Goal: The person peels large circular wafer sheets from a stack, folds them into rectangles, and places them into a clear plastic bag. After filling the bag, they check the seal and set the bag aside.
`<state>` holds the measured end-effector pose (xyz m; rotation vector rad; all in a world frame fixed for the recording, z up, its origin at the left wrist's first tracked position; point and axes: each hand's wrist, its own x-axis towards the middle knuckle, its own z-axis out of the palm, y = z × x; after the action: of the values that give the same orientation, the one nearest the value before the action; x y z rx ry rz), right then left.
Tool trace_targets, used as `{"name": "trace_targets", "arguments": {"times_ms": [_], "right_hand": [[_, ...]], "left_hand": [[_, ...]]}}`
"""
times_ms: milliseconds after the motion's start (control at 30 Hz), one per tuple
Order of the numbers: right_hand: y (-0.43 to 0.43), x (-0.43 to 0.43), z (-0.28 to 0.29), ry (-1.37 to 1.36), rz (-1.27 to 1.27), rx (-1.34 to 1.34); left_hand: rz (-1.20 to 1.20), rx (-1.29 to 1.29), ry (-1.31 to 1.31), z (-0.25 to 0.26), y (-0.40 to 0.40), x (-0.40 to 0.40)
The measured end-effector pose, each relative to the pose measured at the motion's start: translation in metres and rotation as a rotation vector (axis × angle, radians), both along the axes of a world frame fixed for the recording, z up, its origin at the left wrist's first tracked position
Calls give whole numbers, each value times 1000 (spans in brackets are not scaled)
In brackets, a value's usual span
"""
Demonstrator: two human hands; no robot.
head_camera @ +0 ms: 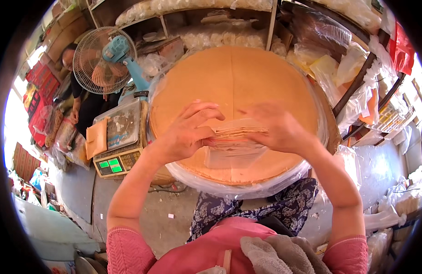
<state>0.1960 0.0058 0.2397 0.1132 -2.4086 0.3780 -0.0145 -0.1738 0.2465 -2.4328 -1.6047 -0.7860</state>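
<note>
A clear zip bag (236, 156) with a red closure line lies on a round, cardboard-topped table (231, 78), its mouth facing away from me. Thin tan sheets (240, 133), stacked in layers, show at the mouth and through the film. My left hand (192, 132) pinches the bag's left edge between thumb and forefinger, its other fingers raised and bent. At the right end of the mouth is my right hand (276, 128), blurred, with its thumb low by the sheets and its fingers apart above them. Whether it grips the film cannot be made out.
A digital scale (120, 137) stands left of the table, a brown flat packet (96, 138) on its pan edge. Behind it are a blue fan (115, 51) and a seated person (81, 99). Plastic film (238, 191) wraps the table rim. Shelves hold bagged goods (228, 37).
</note>
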Motion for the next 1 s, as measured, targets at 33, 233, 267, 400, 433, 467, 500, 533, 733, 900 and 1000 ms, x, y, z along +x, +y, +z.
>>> {"name": "trace_targets", "arguments": {"times_ms": [33, 233, 267, 400, 433, 467, 500, 533, 733, 900, 1000], "right_hand": [[-3, -13, -4, 6, 17, 13], [6, -46, -5, -52, 144, -57], [5, -48, -7, -35, 138, -79], [-2, -49, -10, -50, 77, -99], [-3, -49, -9, -51, 76, -106], [-4, -50, -9, -52, 74, -113], [-6, -50, -7, -54, 73, -118], [-5, -49, -7, -54, 61, -142], [2, -44, -9, -44, 57, -276], [5, -42, -6, -74, 53, -166], [13, -37, -11, -20, 49, -198]], "left_hand": [[-4, 3, 1, 1, -1, 0], [-13, 12, -56, 13, -9, 3], [-3, 26, -64, 13, -11, 3], [40, 101, -251, -10, -19, -4], [43, 118, -294, -12, -22, -4], [46, 135, -336, -15, -24, -3], [69, 151, -483, -22, -28, -4], [90, 166, -629, -31, -30, -7], [175, 74, -965, -50, -10, 10], [308, -112, -1134, -57, -3, 2], [161, 24, -1313, -71, 6, 1]]}}
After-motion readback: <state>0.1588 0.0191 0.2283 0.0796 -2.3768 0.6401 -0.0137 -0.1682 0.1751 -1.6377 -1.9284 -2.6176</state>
